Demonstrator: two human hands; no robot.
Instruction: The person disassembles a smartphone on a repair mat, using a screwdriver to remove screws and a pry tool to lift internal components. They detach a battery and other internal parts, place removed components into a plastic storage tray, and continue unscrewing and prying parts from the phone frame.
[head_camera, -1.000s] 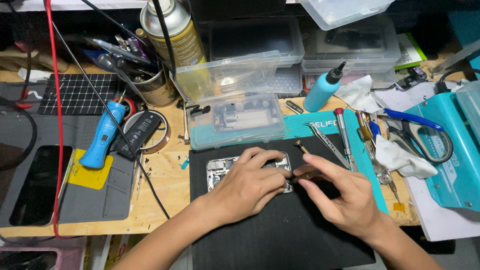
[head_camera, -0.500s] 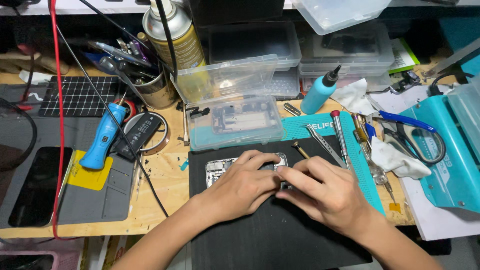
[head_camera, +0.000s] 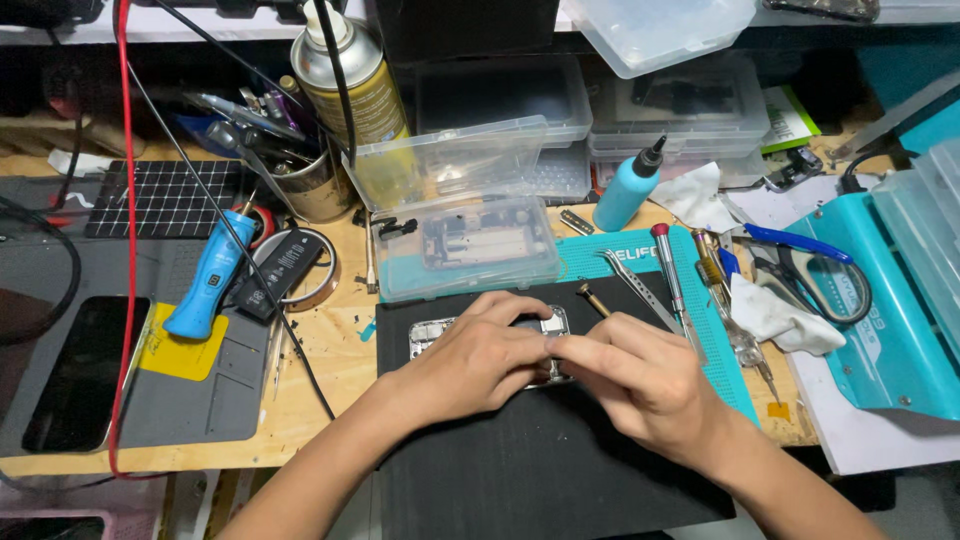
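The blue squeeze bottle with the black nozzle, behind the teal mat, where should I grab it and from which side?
Grip the blue squeeze bottle around its round body, below the thin nozzle. It leans slightly, so come from the front right: clear boxes crowd its left and back.

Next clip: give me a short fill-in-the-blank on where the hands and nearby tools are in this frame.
1. Both the left hand and the right hand rest on an opened phone that lies on a ____ mat.
2. The squeeze bottle with the black nozzle is light ____.
3. The clear plastic box just beyond the hands has its lid ____.
4. The blue-handled scissors lie to the person's ____.

Missing words: black; blue; open; right
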